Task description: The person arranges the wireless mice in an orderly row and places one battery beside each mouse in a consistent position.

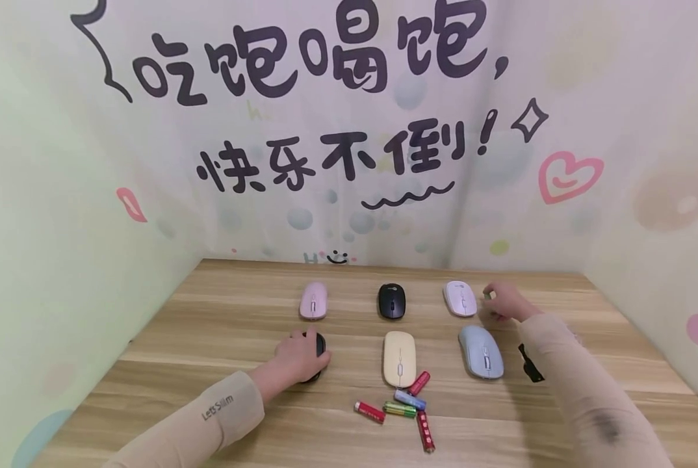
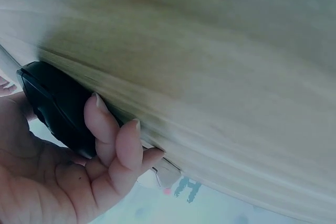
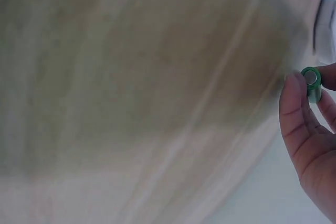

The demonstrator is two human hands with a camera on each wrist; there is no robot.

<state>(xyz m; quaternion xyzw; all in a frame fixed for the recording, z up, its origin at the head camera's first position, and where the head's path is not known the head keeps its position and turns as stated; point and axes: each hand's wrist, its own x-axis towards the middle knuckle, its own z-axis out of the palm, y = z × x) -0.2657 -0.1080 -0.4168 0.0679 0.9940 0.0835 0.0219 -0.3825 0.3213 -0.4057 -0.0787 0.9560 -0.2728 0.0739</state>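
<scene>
My left hand [image 1: 295,357] grips a black computer mouse [image 2: 59,107] at the left of the front row, covering much of it in the head view. The left wrist view shows the thumb side and fingertips on opposite sides of this mouse. Beyond the right end of the back row, my right hand [image 1: 509,302] pinches a small green battery [image 3: 313,88] between thumb and fingers. Nearest to that hand are a white mouse [image 1: 461,299] and a light blue mouse [image 1: 481,353].
A pink mouse [image 1: 314,301] and another black mouse [image 1: 392,301] stand along the back. In front are a cream mouse [image 1: 400,359] and several loose batteries [image 1: 400,409]. Beside the right sleeve lies a partly hidden black object [image 1: 530,365]. A printed curtain [image 1: 349,227] hangs behind the table.
</scene>
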